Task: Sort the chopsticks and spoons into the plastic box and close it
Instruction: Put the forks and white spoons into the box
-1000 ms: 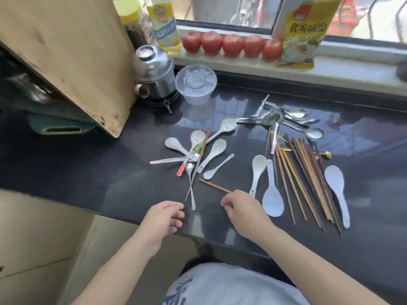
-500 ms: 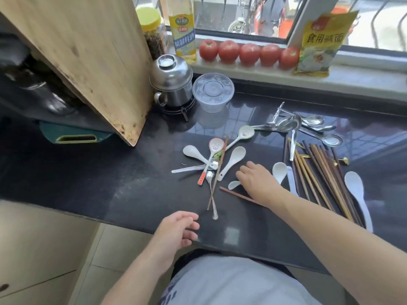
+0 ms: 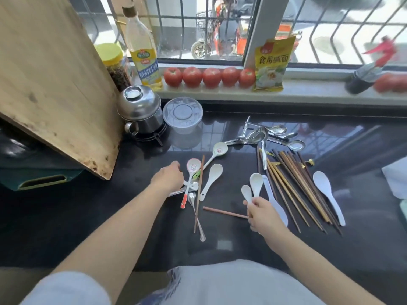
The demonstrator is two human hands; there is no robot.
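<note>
Wooden cutting board (image 3: 50, 84) is leaning at far left, w/ a steel pot (image 3: 141, 111) sitting at its 3 o'clock. A clear plastic box (image 3: 182, 115) is sitting just beside the pot, at the pot's 3 o'clock, lid on, well apart from both hands. Oil bottle (image 3: 143, 49) and a row of tomatoes (image 3: 209, 77) are standing on the sill at the box's 12 o'clock.

Left hand (image 3: 168, 179) is reaching into the left spoon pile (image 3: 198, 181), fingers curling down over spoon handles; can't tell if it is actually gripping one. A lone chopstick (image 3: 224, 212) is lying on the black counter (image 3: 77, 216) btwn the two hands, at the left pile's 5 o'clock.

Right hand (image 3: 262, 212) is pinching two white spoons (image 3: 253, 188) by the handles, bowls pointing to 12 o'clock. A white rice paddle (image 3: 275, 201) is lying just beside that hand. At the hand's 2 o'clock a bundle of chopsticks (image 3: 297, 183) is lying, metal spoons (image 3: 268, 135) piling up at the bundle's 11 o'clock. Another white paddle (image 3: 328, 194) is lying at the bundle's 3 o'clock.
</note>
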